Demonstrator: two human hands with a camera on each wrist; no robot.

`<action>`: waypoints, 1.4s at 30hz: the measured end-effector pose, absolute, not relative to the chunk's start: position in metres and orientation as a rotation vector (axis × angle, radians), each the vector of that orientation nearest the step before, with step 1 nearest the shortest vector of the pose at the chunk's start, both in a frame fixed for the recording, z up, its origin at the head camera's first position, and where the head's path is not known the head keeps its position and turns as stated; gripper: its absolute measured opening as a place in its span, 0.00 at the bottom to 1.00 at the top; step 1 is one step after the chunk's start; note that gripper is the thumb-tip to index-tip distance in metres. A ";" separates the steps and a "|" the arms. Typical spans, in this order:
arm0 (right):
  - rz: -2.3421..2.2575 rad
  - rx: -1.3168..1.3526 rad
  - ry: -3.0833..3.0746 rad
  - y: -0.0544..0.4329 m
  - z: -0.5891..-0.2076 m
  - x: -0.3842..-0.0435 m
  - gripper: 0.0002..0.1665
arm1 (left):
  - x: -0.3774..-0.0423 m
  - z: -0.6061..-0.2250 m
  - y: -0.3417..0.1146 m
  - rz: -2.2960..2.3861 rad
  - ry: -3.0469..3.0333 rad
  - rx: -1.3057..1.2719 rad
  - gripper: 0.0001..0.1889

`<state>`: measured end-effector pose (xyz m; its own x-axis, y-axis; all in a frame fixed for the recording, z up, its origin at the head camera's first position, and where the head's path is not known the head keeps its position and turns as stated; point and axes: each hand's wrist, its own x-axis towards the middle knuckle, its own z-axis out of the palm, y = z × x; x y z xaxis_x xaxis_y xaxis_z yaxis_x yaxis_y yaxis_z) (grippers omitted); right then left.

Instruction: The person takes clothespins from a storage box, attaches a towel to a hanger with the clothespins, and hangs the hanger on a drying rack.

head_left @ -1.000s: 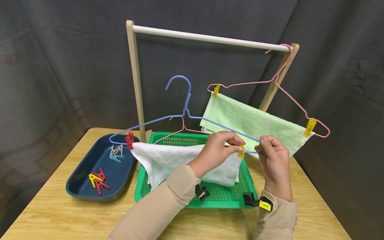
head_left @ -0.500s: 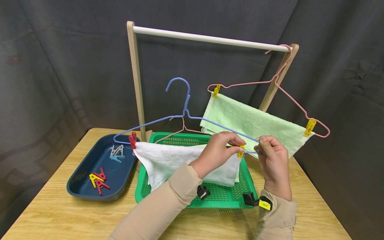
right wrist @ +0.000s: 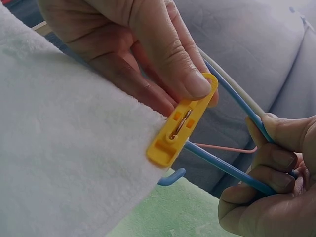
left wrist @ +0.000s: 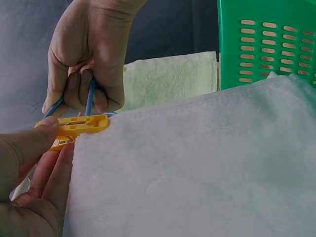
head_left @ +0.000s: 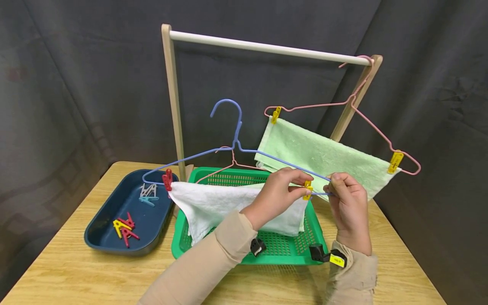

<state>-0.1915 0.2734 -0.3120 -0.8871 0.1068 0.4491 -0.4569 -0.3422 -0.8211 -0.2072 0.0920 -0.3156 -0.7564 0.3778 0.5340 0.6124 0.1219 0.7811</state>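
My left hand (head_left: 272, 192) pinches a yellow clothespin (right wrist: 182, 126) between thumb and fingers. The clothespin sits at the corner of a white towel (head_left: 221, 201), over the lower wire of a blue hanger (head_left: 206, 151). At the hanger's right end, my right hand (head_left: 348, 205) grips both wires where they come together. A red clothespin (head_left: 167, 179) fastens the towel's other top corner to the hanger's left end. Held up in front of the rack, the hanger has its hook pointing upward, and the towel hangs over a green basket (head_left: 318, 237).
A rack with a white bar (head_left: 267, 45) stands behind. From its right end hangs a pink hanger (head_left: 375, 123) with a green towel (head_left: 320, 146) on two yellow clothespins. Left of the basket, a dark blue tray (head_left: 103, 228) holds several clothespins. Another pink hanger (head_left: 215, 171) lies in the basket.
The yellow clothespin has turned slightly in my left fingers, showing more of its two arms. The blue hanger's left end has shifted a little; my right hand keeps its grip.
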 end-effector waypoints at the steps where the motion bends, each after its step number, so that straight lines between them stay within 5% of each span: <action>1: 2.277 0.453 -1.548 0.273 -0.312 -0.192 0.16 | -0.207 -0.316 0.092 -1.691 -2.192 -0.983 0.14; 14: 2.295 0.462 -1.538 0.271 -0.311 -0.190 0.16 | -0.206 -0.319 0.089 -1.748 -2.159 -0.964 0.16; 42: 2.301 0.533 -1.519 0.274 -0.311 -0.188 0.16 | -0.177 -0.299 0.030 -1.430 -2.282 -0.869 0.02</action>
<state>-0.1884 0.2740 -0.3108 -0.8749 0.0683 0.4794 -0.4677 -0.3760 -0.7999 -0.1774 0.0296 -0.2989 -0.7677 0.3279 0.5505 0.6384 0.3176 0.7011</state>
